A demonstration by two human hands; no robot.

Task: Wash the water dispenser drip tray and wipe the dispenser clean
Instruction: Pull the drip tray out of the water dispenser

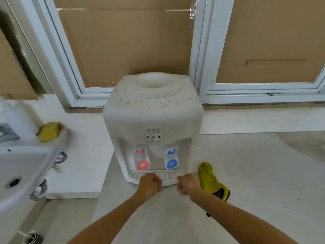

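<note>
From the head view, a white water dispenser (153, 124) stands on a pale counter (246, 173) with its back to a white-framed window (202, 50) covered by brown cardboard (123, 46). Its top is speckled with brownish spots around the empty bottle well. Below the logo and three small indicator dots sit two taps: the red tap (142, 160) on the left and the blue tap (171, 159) on the right.

The drip tray (167, 175), white and slotted, sits at the foot of the dispenser directly under the taps. Both hands are at its front edge. The left hand (150, 185) is curled at the middle-left of the tray, and its grip appears clenched on the rim, though the fingers are hidden underneath. The right hand (188, 184) is curled at the tray's right front corner, fingers pinching the edge.

A yellow-green cloth (211, 182) lies crumpled on the counter just to the right of the right hand. On the left, a white sink (26, 166) juts into view, with a yellow sponge (49, 132) resting on its back rim.
</note>
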